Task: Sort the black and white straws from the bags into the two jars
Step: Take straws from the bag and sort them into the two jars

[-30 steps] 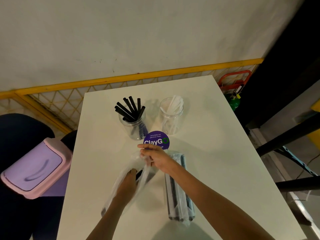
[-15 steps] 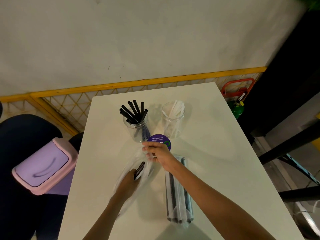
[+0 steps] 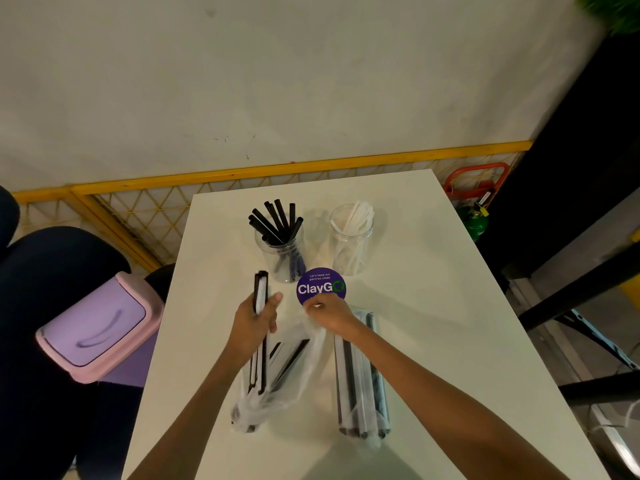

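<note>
Directly beyond right hand (image 3: 329,315), purple sticker (image 3: 321,287), then white-straw jar (image 3: 351,244).

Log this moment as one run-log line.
left hand: grips black and white straws, partly out of open bag | right hand: pinches bag mouth | black jar, white jar: part filled | second bag: on table
</note>
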`<state>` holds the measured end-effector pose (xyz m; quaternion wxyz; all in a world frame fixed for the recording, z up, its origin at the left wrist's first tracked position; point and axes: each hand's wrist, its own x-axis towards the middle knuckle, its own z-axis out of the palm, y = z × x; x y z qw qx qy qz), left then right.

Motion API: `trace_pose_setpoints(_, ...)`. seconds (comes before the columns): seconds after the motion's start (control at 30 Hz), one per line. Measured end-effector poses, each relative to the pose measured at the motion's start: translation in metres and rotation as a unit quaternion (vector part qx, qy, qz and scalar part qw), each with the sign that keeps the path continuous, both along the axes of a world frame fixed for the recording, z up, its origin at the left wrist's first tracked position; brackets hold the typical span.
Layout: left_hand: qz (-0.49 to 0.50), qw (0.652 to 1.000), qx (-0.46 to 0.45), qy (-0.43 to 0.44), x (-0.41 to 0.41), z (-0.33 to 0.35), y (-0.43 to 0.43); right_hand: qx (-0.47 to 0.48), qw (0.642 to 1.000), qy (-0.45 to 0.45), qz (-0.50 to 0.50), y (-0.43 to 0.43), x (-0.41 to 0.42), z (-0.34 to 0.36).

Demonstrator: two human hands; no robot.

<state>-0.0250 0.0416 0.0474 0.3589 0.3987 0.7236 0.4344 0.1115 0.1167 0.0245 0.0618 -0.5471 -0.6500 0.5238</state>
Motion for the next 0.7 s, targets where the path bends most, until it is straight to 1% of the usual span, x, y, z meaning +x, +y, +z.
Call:
trace_pose_setpoints(0.03,0.013,1.000,0.017,-0.021,-0.002,0.007,0.005,0.069,0.997,-0.042,0.020,0.000,0.001,0.000)
trace_pose_setpoints(0.07,0.026,0.998,0.033,-0.045,-0.003,0.014,0.011,0.118,0.992,-0.052,0.015,0.000,0.002,0.001)
trace_pose_setpoints(0.1,0.039,0.996,0.050,-0.069,-0.005,0.022,0.016,0.148,0.988,-0.032,-0.003,-0.001,0.002,0.004)
trace_pose_setpoints(0.13,0.051,0.992,0.064,-0.093,-0.006,0.030,0.022,0.161,0.987,0.010,-0.019,-0.001,0.001,0.008)
trace_pose_setpoints(0.17,0.061,0.988,0.077,-0.119,-0.008,0.038,0.028,0.151,0.986,0.062,-0.026,0.000,-0.001,0.015)
trace_pose_setpoints(0.2,0.066,0.984,0.084,-0.142,-0.009,0.046,0.033,0.120,0.986,0.113,-0.019,-0.002,-0.003,0.025)
trace_pose_setpoints(0.27,0.064,0.978,0.083,-0.182,-0.008,0.061,0.041,0.005,0.980,0.197,0.011,-0.007,-0.006,0.045)
trace_pose_setpoints(0.33,0.057,0.968,0.078,-0.233,-0.003,0.074,0.048,-0.085,0.969,0.229,0.034,-0.011,-0.006,0.058)
trace_pose_setpoints(0.4,0.064,0.952,0.070,-0.293,0.006,0.083,0.052,-0.149,0.956,0.248,0.058,-0.015,-0.007,0.063)
trace_pose_setpoints(0.5,0.073,0.930,0.057,-0.355,0.020,0.084,0.057,-0.247,0.923,0.293,0.034,-0.017,-0.005,0.066)
trace_pose_setpoints(0.6,0.064,0.921,0.032,-0.383,0.031,0.076,0.060,-0.303,0.902,0.309,-0.003,-0.018,0.001,0.069)
trace_pose_setpoints(0.7,0.036,0.926,0.004,-0.376,0.039,0.066,0.064,-0.309,0.902,0.301,-0.013,-0.020,0.011,0.068)
